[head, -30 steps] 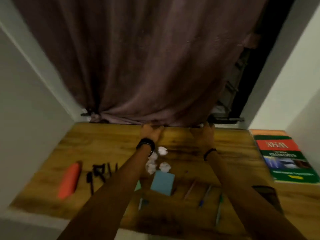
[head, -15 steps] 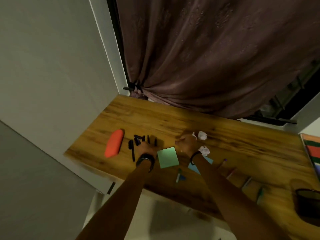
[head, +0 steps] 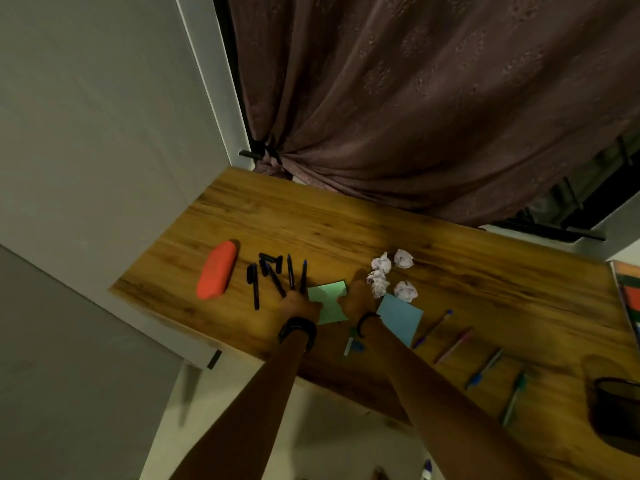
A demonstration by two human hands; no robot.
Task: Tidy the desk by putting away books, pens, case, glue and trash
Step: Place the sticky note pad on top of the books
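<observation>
- Both hands now sit closer together, left hand (head: 299,303) and right hand (head: 356,299) flanking the green pad (head: 329,292); grips too blurred to tell.
- Pad lies near the desk (head: 311,220) front edge, black pens (head: 290,273) just left.

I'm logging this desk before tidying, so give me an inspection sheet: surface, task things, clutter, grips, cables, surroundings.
Surface: wooden desk, dimly lit.
Job's things: orange case at left; black pens beside it; four coloured pens in a row at right; four paper balls mid-desk; books at right edge.
Clutter: green note; blue note; small teal item near front edge, kind unclear; dark cup at right.
Grips: left hand at the black pens' near ends; right hand at the green note's edge; hold unclear for both.
Cables: nothing seen.
Surroundings: curtain behind; wall at left.
</observation>
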